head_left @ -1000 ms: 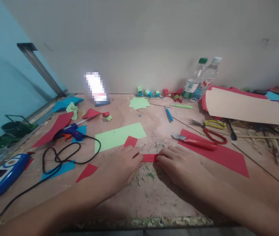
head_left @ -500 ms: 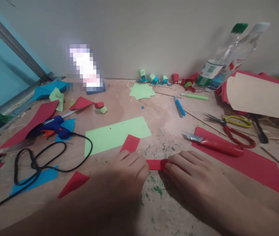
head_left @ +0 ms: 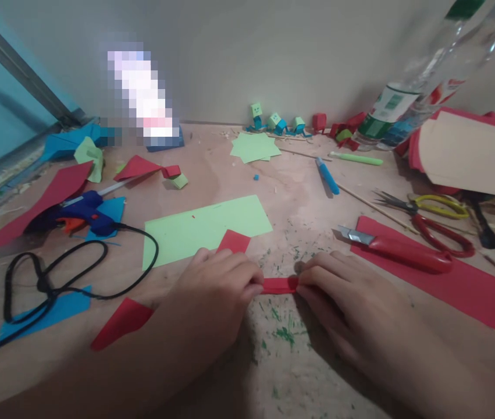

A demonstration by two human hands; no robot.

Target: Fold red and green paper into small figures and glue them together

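Observation:
A narrow folded strip of red paper (head_left: 280,286) lies low over the work surface, stretched between my two hands. My left hand (head_left: 225,285) is closed on its left end, and my right hand (head_left: 345,291) on its right end; both ends are hidden by the fingers. Just beyond my left hand, a small piece of red paper (head_left: 235,241) overlaps a light green paper sheet (head_left: 199,227). To the right of my right hand, a red-handled utility knife (head_left: 408,251) rests with its blade out on a large red sheet (head_left: 487,297).
Scissors (head_left: 439,224) lie at the right, before two plastic bottles (head_left: 387,113). A blue glue gun (head_left: 84,214) with a looped black cord (head_left: 155,256) sits at the left. Small paper figures (head_left: 277,123) line the wall near a lit phone (head_left: 145,93), which is blurred out.
The view has shifted slightly, leaning closer. Both hands still hold the red strip, and the fingers of my left hand have changed their bend a little.

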